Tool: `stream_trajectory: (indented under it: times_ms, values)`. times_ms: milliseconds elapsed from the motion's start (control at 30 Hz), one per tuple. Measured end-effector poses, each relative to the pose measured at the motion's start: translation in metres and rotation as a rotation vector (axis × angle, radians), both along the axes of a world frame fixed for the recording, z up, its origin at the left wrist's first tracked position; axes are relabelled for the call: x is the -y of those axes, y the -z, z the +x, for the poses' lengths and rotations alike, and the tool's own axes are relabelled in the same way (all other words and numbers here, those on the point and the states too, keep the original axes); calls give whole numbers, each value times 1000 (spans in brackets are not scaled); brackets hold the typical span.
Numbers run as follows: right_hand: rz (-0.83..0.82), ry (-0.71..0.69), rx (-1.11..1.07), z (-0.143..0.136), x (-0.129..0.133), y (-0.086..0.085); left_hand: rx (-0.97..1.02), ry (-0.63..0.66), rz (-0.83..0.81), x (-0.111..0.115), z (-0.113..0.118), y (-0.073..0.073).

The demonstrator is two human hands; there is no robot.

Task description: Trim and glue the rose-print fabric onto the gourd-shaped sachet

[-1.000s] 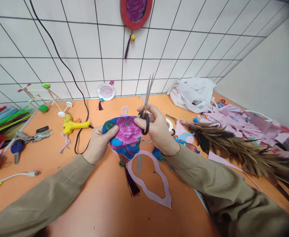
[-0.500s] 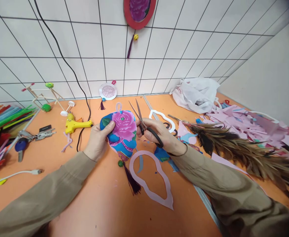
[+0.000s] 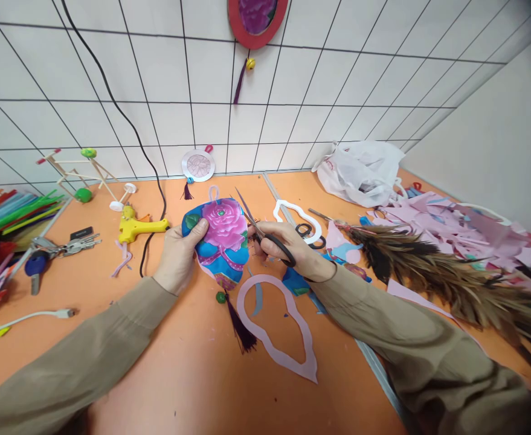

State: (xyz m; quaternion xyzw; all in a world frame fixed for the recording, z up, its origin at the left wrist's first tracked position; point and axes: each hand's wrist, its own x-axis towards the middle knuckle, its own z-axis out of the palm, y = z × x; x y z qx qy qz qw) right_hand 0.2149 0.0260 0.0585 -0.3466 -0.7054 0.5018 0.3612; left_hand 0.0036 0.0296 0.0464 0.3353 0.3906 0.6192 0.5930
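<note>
My left hand (image 3: 179, 251) grips the left edge of a flowered fabric pendant (image 3: 223, 232), thumb on its front. The pendant is blue with a large pink peony and has a pale loop on top. From its lower tip hang a green bead (image 3: 220, 297) and a dark purple tassel (image 3: 241, 326). Black-handled scissors (image 3: 272, 238) are in my right hand (image 3: 287, 248), blades nearly together and pointing up and left beside the pendant's right edge. Below the hands, a pink gourd-shaped frame (image 3: 283, 356) lies on the orange table (image 3: 179, 374).
On the left lie a yellow glue gun (image 3: 141, 226), keys (image 3: 81, 241) and a white cable (image 3: 48, 314). Brown feathers (image 3: 423, 266), pink scraps (image 3: 464, 229) and a white plastic bag (image 3: 360, 172) fill the right. A white frame (image 3: 315, 232) and second scissors (image 3: 304, 229) lie behind my right hand.
The scissor blades have come closer together. My right hand has shifted slightly left, and the pendant has turned and moved a little left in my left hand.
</note>
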Motion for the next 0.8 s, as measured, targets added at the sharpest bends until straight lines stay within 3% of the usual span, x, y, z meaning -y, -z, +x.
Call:
stream_trajectory:
  times_ms: [233, 500, 600, 800]
  values:
    - [-21, 43, -56, -1, -1, 3, -2, -1, -16, 0, 1, 0]
    - [-18, 205, -160, -5, 3, 2, 7, 61, -124, -7, -4, 3]
    - [93, 207, -76, -7, 11, -4, -1, 103, -212, -12, -8, 6]
    - [533, -77, 339, -20, 29, -2, 64, 170, -286, -15, -11, 8]
